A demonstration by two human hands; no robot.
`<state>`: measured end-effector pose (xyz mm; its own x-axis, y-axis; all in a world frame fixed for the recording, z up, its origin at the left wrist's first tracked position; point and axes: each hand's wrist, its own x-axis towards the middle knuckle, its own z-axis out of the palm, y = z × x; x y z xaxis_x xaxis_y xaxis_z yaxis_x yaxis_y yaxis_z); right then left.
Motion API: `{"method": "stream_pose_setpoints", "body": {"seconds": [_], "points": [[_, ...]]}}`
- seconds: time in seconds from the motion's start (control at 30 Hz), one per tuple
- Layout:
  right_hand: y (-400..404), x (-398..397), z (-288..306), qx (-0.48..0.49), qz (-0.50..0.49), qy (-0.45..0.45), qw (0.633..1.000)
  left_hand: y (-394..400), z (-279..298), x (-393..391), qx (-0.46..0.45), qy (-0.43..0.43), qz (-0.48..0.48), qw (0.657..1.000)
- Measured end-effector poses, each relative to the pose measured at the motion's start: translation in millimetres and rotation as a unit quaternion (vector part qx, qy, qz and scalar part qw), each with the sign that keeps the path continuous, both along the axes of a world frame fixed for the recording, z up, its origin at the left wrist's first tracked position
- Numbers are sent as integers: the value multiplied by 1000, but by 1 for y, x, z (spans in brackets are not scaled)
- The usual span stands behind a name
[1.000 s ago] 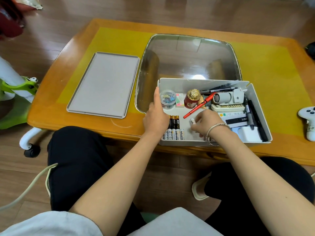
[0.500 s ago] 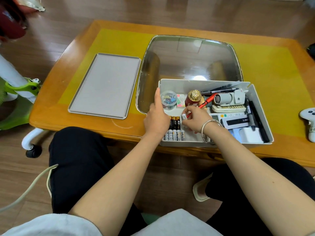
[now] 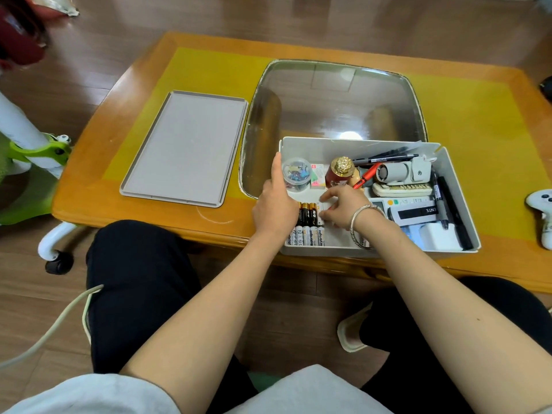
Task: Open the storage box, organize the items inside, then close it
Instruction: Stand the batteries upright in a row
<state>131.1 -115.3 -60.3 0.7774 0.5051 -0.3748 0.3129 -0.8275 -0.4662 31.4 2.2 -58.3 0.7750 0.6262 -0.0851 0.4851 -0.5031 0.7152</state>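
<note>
The open white storage box [image 3: 352, 146] sits at the near table edge. Its grey lid [image 3: 185, 147] lies flat to the left. A row of batteries [image 3: 307, 225] lines the box's front left corner. My left hand [image 3: 273, 206] holds the box's left wall, thumb straight along the rim, fingers hidden. My right hand [image 3: 343, 209] pinches a white battery [image 3: 322, 208] and sets it against the right end of the row. Further back are a clear jar of clips [image 3: 297, 174], a red bottle with a gold cap [image 3: 339, 173], a red pen [image 3: 366, 174] and black markers [image 3: 385, 158].
A glass inset [image 3: 334, 97] fills the table's middle behind the box. A white game controller [image 3: 543, 216] lies at the right edge. A green and white wheeled frame [image 3: 38, 156] stands left of the table. My knees are under the near edge.
My right hand carried the white battery from the middle of the box leftward to the right end of the battery row. My left hand stayed on the box's left wall.
</note>
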Motion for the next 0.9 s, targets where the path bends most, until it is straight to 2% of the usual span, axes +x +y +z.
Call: {"method": "stream_pose_setpoints", "body": {"seconds": [0.33,0.5,0.6,0.73,0.9], "points": [[-5,-6,12,-6,61,0,998,0,2,-1,-2,3,-2,1000],[-35,1,40,62,18,-33,997,0,2,-1,1,0,-5,1000],[-58,3,56,53,7,-56,997,0,2,-1,-5,-2,-5,1000],[-84,-2,60,-8,-23,7,1000,0,1,-1,-11,-8,-4,1000],[-87,-15,47,-151,9,25,988,0,1,-1,-9,-12,-3,1000]]}}
